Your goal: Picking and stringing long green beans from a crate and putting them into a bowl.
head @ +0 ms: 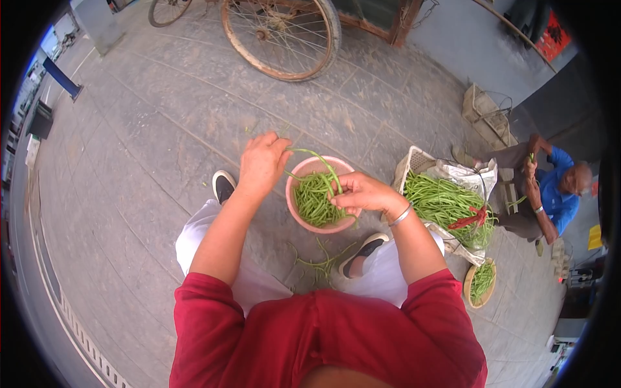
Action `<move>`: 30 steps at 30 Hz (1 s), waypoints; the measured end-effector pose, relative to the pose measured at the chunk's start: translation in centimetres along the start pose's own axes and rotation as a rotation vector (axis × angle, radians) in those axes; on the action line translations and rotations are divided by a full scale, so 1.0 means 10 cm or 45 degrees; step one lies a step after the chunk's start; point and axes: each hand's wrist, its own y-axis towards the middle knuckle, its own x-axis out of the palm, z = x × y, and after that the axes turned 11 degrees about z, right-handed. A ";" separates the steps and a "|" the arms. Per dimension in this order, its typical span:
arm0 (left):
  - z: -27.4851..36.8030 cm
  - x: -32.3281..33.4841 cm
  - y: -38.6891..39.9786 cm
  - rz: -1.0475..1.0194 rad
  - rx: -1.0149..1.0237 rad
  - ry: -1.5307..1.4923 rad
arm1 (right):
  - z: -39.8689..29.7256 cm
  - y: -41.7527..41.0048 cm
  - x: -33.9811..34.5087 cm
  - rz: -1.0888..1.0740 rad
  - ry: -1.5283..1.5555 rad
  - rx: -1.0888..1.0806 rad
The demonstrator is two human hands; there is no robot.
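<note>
Long green beans (313, 153) arc over a pink plastic basket (294, 213), their ends in my two hands. My left hand (264, 157) grips one end at the basket's upper left, its fingertips partly hidden. My right hand (364, 192), a silver bangle on its wrist, pinches the other end over the basket's right side. Short bean pieces (315, 201) fill the lower part of the basket. On the floor between my feet lie several loose long beans (322, 264).
At the right, a white plastic crate (413, 160) holds a heap of long beans (444, 199). A small round basket (469, 291) of beans stands below it. A seated person (563, 189) in blue holds beans. A rusty cart wheel (286, 39) stands ahead.
</note>
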 end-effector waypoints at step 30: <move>0.51 0.19 -0.19 -0.787 -1.354 -1.593 | 0.13 0.16 0.00 0.199 0.213 -0.196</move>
